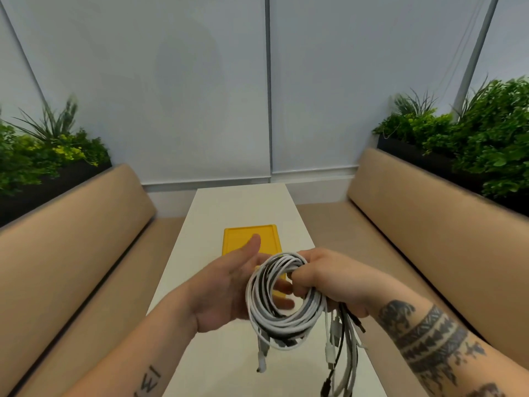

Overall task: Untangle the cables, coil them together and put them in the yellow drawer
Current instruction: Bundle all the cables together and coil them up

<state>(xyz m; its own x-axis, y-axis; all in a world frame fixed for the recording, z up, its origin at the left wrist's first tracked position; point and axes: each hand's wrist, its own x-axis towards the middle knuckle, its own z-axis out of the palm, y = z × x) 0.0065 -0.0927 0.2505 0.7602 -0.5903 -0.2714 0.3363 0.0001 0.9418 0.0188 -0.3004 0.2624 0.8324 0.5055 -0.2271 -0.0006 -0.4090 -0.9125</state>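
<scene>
A coil of white, grey and black cables [282, 329] hangs in the air above the white table [200, 282]. My right hand [329, 282] grips the coil's upper right side, fingers curled round the strands. Loose cable ends with plugs [340, 359] dangle below that hand. My left hand [226, 287] is flat behind the coil, palm up, fingers straight and showing through the ring. The yellow drawer [243, 239] lies on the table just beyond both hands, its near part hidden by them.
Tan cushioned benches [86, 239] run along both sides of the narrow table. Green plants in dark planters [472, 133] sit behind each bench back. A pale wall closes the far end.
</scene>
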